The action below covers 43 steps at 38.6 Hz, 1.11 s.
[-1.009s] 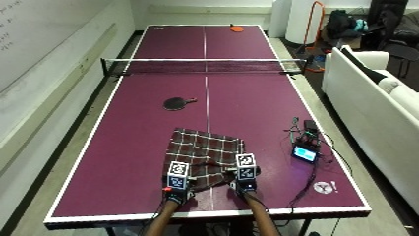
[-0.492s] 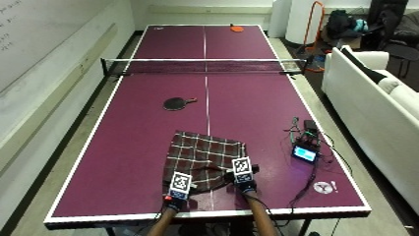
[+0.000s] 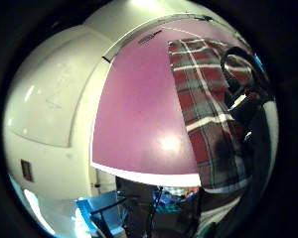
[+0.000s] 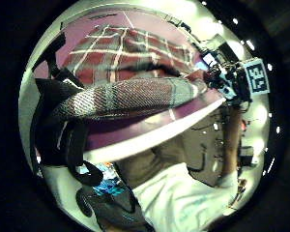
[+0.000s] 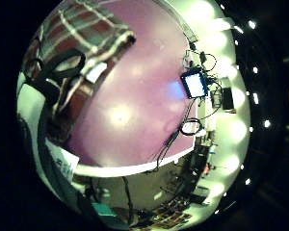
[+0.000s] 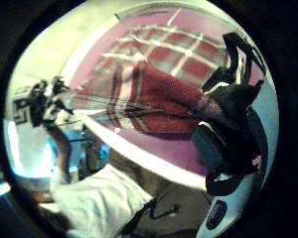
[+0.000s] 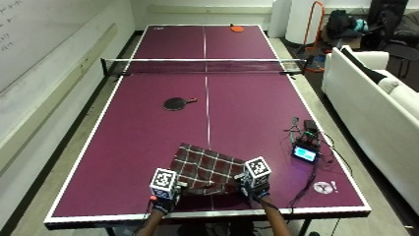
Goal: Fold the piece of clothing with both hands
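A red, grey and white plaid cloth (image 7: 204,167) lies on the purple table (image 7: 131,147) near its front edge. My left hand (image 7: 165,199) grips the cloth's near left corner and my right hand (image 7: 253,189) grips its near right corner. Both hold that edge a little above the table. In the left thumb side palm view the gripped edge (image 4: 135,96) stretches taut across to the other hand (image 4: 232,82), with the rest of the cloth (image 4: 130,46) flat behind it. In the right thumb side palm view the cloth (image 6: 159,89) bunches into the fingers (image 6: 228,109).
A black paddle (image 7: 175,103) lies mid-table and an orange one (image 7: 236,28) at the far end beyond the net (image 7: 204,66). A small lit device (image 7: 305,153) with cables sits to the cloth's right. A white sofa (image 7: 373,113) stands right of the table.
Both hands have drawn back toward the table's front edge and slightly apart, holding the cloth's near edge. The cloth's far edge now lies nearer to me.
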Each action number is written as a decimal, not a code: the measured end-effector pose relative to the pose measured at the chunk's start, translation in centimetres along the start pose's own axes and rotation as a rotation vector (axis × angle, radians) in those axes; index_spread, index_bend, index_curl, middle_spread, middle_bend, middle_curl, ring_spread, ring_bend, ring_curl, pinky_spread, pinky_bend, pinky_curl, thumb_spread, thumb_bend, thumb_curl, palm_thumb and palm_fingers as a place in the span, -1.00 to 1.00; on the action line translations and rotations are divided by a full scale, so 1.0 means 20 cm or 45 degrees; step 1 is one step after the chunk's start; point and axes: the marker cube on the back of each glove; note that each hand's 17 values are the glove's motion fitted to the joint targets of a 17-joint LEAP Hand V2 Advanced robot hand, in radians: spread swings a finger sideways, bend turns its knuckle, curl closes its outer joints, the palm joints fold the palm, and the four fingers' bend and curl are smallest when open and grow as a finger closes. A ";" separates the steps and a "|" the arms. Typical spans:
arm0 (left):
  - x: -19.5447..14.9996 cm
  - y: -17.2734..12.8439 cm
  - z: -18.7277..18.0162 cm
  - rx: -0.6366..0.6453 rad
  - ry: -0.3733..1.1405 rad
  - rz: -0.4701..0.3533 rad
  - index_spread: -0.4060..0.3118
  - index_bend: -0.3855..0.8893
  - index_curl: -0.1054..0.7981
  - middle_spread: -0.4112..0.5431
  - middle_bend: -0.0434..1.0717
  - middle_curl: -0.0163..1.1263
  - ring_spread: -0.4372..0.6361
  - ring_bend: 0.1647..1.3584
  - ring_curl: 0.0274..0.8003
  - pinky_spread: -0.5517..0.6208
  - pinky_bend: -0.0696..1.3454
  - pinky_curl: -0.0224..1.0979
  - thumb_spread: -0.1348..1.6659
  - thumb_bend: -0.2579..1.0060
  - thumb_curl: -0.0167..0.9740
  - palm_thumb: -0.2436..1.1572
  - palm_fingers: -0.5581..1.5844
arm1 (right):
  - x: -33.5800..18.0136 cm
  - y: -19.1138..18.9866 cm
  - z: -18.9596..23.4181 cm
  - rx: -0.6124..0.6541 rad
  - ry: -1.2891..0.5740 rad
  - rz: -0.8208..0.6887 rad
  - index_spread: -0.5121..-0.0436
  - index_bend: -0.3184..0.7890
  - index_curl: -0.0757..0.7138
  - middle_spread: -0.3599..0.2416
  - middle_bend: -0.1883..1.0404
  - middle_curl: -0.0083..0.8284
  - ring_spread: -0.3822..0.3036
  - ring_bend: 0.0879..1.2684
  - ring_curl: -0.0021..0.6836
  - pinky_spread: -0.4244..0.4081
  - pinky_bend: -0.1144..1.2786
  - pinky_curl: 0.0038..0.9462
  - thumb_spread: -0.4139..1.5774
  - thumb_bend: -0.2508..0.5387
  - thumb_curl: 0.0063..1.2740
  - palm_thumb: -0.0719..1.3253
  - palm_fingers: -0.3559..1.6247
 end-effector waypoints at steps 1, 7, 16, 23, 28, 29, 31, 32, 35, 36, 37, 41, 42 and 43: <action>-0.01 -0.01 -0.05 0.008 0.016 0.010 -0.76 -0.16 0.09 -0.86 -0.15 -0.22 -0.86 -0.20 -0.10 -0.51 -0.51 -0.31 0.56 -0.50 -0.39 0.20 0.70 | -0.01 0.03 -0.04 -0.045 -0.096 0.005 -0.34 -0.20 0.01 -0.67 0.07 0.10 -0.69 -0.02 0.22 -0.35 -0.40 -0.30 0.66 -0.19 -0.60 0.20 0.65; -0.03 -0.16 -0.27 0.050 -0.038 -0.005 -0.78 -0.16 0.10 -0.92 -0.06 -0.17 -0.91 -0.12 -0.04 -0.54 -0.54 -0.29 0.55 -0.52 -0.39 0.23 0.72 | 0.01 -0.01 -0.24 -0.124 -0.327 0.104 -0.31 -0.19 0.01 -0.66 0.10 0.11 -0.69 0.05 0.26 -0.48 -0.34 -0.25 0.59 -0.27 -0.59 0.23 0.70; -0.01 -0.71 -0.09 -0.033 -0.277 -0.040 -0.81 -0.13 0.11 -0.95 0.02 -0.12 -0.92 0.05 0.06 -0.57 -0.57 -0.27 0.54 -0.56 -0.39 0.27 0.76 | 0.03 -0.21 -0.27 -0.404 -0.342 0.345 -0.29 -0.16 0.03 -0.64 0.14 0.14 -0.67 0.11 0.30 -0.60 -0.29 -0.22 0.56 -0.35 -0.58 0.28 0.70; 0.09 -0.77 -0.20 0.006 -0.264 -0.077 -0.83 -0.06 0.19 -0.96 0.11 -0.08 -0.87 -0.01 0.08 -0.52 -0.64 -0.26 0.56 -0.60 -0.41 0.27 0.70 | 0.09 -0.29 -0.05 -0.515 -0.218 0.500 -0.29 -0.12 0.07 -0.62 0.19 0.17 -0.63 0.12 0.32 -0.53 -0.35 -0.23 0.56 -0.38 -0.58 0.31 0.66; 0.09 -0.77 -0.17 0.178 -0.227 -0.123 -0.78 -0.14 0.19 -0.94 0.14 -0.05 -0.85 -0.05 0.07 -0.40 -0.70 -0.29 0.58 -0.60 -0.42 0.27 0.57 | 0.13 -0.25 -0.03 -0.340 -0.186 0.611 -0.29 -0.14 0.10 -0.63 0.18 0.17 -0.64 0.06 0.30 -0.40 -0.43 -0.25 0.57 -0.38 -0.58 0.34 0.54; 0.08 -0.77 -0.16 0.235 -0.233 -0.128 -0.61 -0.35 0.10 -0.87 -0.05 -0.11 -0.78 -0.09 0.05 -0.26 -0.65 -0.27 0.57 -0.63 -0.43 0.24 0.27 | 0.14 -0.21 -0.04 -0.304 -0.197 0.664 -0.30 -0.15 0.09 -0.65 0.10 0.14 -0.64 -0.01 0.26 -0.34 -0.41 -0.24 0.58 -0.36 -0.57 0.36 0.43; 0.05 -0.74 -0.15 0.274 -0.232 -0.129 -0.48 -0.35 0.08 -0.77 -0.18 -0.07 -0.71 -0.07 0.15 -0.18 -0.51 -0.17 0.56 -0.64 -0.44 0.20 0.13 | 0.16 -0.13 -0.07 -0.244 -0.262 0.785 -0.30 -0.14 0.11 -0.65 -0.10 0.06 -0.62 -0.15 0.23 -0.30 -0.28 -0.19 0.59 -0.37 -0.57 0.37 0.29; 0.04 -0.70 -0.13 0.238 -0.214 -0.121 -0.43 -0.34 0.06 -0.73 -0.27 -0.08 -0.68 -0.07 0.14 -0.14 -0.47 -0.16 0.55 -0.64 -0.44 0.19 0.09 | 0.15 -0.08 -0.08 -0.237 -0.322 0.843 -0.29 -0.17 0.11 -0.62 -0.19 0.04 -0.59 -0.22 0.21 -0.30 -0.20 -0.15 0.60 -0.38 -0.57 0.36 0.24; 0.05 -0.49 -0.06 -0.065 -0.118 -0.077 -0.35 -0.27 0.02 -0.67 -0.44 -0.16 -0.60 -0.12 0.06 -0.05 -0.41 -0.18 0.54 -0.64 -0.45 0.15 0.06 | 0.10 0.11 -0.11 -0.393 -0.465 1.002 -0.27 -0.25 0.07 -0.49 -0.33 -0.01 -0.45 -0.32 0.17 -0.21 -0.08 -0.12 0.63 -0.47 -0.59 0.26 0.12; 0.05 -0.42 -0.03 -0.193 -0.084 -0.060 -0.35 -0.23 0.01 -0.65 -0.48 -0.18 -0.56 -0.16 0.02 -0.03 -0.42 -0.19 0.53 -0.65 -0.46 0.12 0.07 | 0.07 0.17 -0.11 -0.470 -0.460 1.037 -0.25 -0.26 0.06 -0.42 -0.35 -0.02 -0.39 -0.34 0.17 -0.16 -0.07 -0.11 0.64 -0.48 -0.59 0.22 0.08; 0.05 -0.36 0.00 -0.314 -0.052 -0.046 -0.35 -0.22 0.00 -0.63 -0.51 -0.21 -0.54 -0.18 0.00 0.00 -0.42 -0.20 0.53 -0.66 -0.47 0.09 0.07 | 0.05 0.21 -0.11 -0.528 -0.431 1.059 -0.21 -0.32 0.02 -0.33 -0.41 -0.05 -0.29 -0.36 0.15 -0.12 -0.02 -0.08 0.64 -0.52 -0.60 0.16 0.01; 0.04 -0.24 0.10 -0.563 0.030 -0.007 -0.14 -0.36 -0.10 -0.46 -0.58 -0.24 -0.38 -0.19 -0.02 0.20 -0.37 -0.18 0.50 -0.72 -0.54 -0.15 -0.07 | -0.01 0.28 -0.08 -0.559 -0.238 1.098 -0.01 -0.43 -0.12 -0.09 -0.48 -0.12 -0.04 -0.27 0.17 0.02 0.09 -0.05 0.63 -0.53 -0.63 -0.01 -0.18; 0.04 -0.23 0.12 -0.562 0.037 0.001 -0.08 -0.38 -0.13 -0.40 -0.59 -0.24 -0.32 -0.19 -0.02 0.25 -0.35 -0.17 0.48 -0.73 -0.55 -0.21 -0.12 | -0.03 0.28 -0.06 -0.543 -0.203 1.092 0.03 -0.43 -0.15 -0.04 -0.46 -0.12 0.00 -0.25 0.16 0.08 0.09 -0.05 0.63 -0.51 -0.64 -0.03 -0.20; 0.03 -0.23 0.15 -0.557 0.037 0.005 -0.02 -0.40 -0.16 -0.35 -0.61 -0.24 -0.27 -0.18 -0.02 0.30 -0.32 -0.17 0.47 -0.73 -0.56 -0.27 -0.17 | -0.05 0.28 -0.05 -0.518 -0.165 1.085 0.05 -0.41 -0.18 0.00 -0.45 -0.13 0.03 -0.24 0.15 0.10 0.10 -0.06 0.63 -0.49 -0.64 -0.05 -0.21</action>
